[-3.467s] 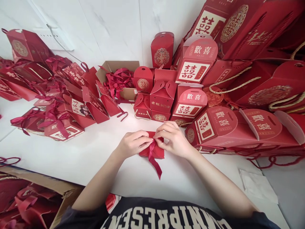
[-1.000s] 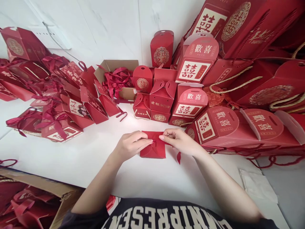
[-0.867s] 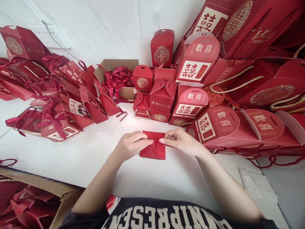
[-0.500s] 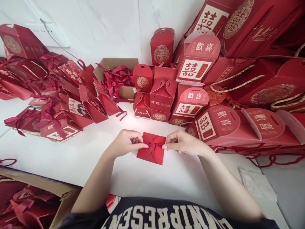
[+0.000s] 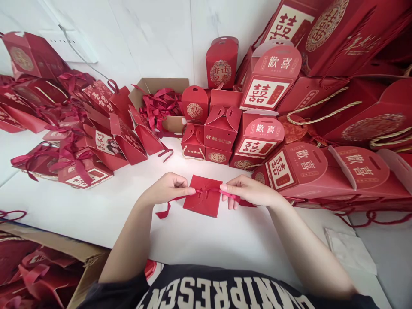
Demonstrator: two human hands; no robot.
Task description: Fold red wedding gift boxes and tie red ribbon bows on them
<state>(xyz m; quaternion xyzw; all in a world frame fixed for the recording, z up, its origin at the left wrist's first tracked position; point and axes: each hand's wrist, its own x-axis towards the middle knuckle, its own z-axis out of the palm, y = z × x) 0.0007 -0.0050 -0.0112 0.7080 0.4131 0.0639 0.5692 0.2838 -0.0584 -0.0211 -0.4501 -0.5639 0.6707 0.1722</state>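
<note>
A small red gift box [image 5: 202, 204] with curved flaps on its top stands on the white table in front of me. A red ribbon [image 5: 210, 189] runs across its top through the flaps. At the box's left side my left hand [image 5: 169, 187] pinches one part of the ribbon, and a loose tail hangs down below it onto the table. On the right, my right hand [image 5: 246, 191] grips the other part between thumb and fingers, with a tail trailing to the right under the palm. Between both hands the ribbon is stretched over the box.
Behind the box, an open cardboard box [image 5: 175, 124] holds loose red ribbons. Stacked red gift boxes [image 5: 257, 139] line the back and right. Finished-looking boxes with bows [image 5: 80, 167] crowd the left. A carton [image 5: 92, 262] of red boxes sits lower left; a white tissue [image 5: 349, 249] lies right.
My hands have drawn the ribbon out to both sides, and its tails now show. The right hand's lower fingers have loosened downward. The whole view has shifted slightly.
</note>
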